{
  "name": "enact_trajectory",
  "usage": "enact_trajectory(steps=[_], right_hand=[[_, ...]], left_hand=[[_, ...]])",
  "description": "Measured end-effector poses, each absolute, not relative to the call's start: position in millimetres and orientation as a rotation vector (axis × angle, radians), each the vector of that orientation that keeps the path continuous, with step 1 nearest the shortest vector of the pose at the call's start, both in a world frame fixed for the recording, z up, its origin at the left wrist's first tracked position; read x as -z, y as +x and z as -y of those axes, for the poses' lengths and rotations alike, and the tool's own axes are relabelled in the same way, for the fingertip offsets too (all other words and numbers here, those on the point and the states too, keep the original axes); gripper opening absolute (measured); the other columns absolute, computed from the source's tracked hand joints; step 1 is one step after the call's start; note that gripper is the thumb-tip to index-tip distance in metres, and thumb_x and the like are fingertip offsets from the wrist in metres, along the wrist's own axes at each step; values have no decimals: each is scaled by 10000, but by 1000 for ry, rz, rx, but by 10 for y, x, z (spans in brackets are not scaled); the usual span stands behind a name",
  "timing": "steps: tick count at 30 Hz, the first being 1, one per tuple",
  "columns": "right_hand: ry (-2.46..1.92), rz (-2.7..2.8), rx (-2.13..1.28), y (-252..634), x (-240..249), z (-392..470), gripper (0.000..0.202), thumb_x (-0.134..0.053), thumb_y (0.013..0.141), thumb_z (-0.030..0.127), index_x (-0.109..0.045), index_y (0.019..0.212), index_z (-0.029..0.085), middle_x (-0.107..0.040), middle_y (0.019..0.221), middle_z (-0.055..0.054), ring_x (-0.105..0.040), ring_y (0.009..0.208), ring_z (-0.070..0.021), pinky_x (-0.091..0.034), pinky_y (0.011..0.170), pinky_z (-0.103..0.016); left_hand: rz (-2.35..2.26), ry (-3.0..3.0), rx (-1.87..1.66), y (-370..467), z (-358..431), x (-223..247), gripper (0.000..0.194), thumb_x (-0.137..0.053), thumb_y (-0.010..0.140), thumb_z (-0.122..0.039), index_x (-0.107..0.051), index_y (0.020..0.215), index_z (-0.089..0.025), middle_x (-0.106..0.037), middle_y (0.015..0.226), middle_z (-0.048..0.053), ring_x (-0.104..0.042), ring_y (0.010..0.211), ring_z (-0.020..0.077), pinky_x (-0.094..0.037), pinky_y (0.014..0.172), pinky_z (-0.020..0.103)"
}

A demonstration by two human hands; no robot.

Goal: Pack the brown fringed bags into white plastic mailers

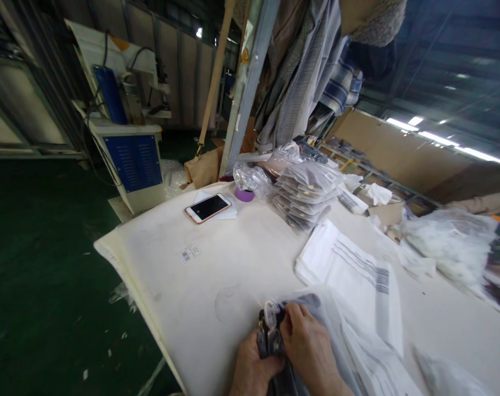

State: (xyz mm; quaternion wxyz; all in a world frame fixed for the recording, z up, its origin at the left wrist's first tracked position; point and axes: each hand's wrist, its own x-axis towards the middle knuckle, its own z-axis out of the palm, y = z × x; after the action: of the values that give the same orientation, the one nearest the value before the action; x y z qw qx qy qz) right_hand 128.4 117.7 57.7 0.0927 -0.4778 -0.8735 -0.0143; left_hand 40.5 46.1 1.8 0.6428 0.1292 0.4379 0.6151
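Observation:
Near the bottom centre, a dark grey item [289,379] lies partly in or beside clear plastic, with a clear loop-shaped piece [271,314] at its top. My left hand [253,363] is closed around the left side of this dark item, thumb across it. My right hand [309,344] pinches at its upper right edge, fingertips together; what exactly they grip is hidden. A folded white cloth with grey stripes [349,269] lies just beyond my right hand, and clear plastic with striped cloth in it [369,352] is to the right.
On the white table [171,291] lie a phone [208,208], a barcode label [190,253], a purple tape roll [244,194] and a stack of bagged items [305,192]. Plastic bags [451,242] lie at right. A metal post [250,82] and hanging garments [299,71] stand behind.

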Motion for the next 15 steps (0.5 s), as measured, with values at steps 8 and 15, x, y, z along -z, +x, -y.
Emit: enact_trajectory(steps=[8, 15], right_hand=[[-1500, 2273, -688, 1197, -661, -1309, 233, -421, 808, 289, -615, 725, 190, -628, 658, -18, -580, 617, -151, -402, 579, -245], [-1503, 2105, -927, 1232, -706, -1337, 282, -460, 766, 405, -637, 712, 192, -644, 661, -20, -589, 644, -163, -435, 604, -248]], left_hand=[[-1018, 454, -1413, 382, -419, -48, 455, -550, 531, -132, -662, 971, -164, -667, 795, 1, -591, 787, 223, -439, 710, 271], [-1181, 622, -1380, 381, -421, -16, 558, -487, 528, -75, -630, 1059, -166, -670, 881, 5, -586, 862, 217, -427, 805, 270]])
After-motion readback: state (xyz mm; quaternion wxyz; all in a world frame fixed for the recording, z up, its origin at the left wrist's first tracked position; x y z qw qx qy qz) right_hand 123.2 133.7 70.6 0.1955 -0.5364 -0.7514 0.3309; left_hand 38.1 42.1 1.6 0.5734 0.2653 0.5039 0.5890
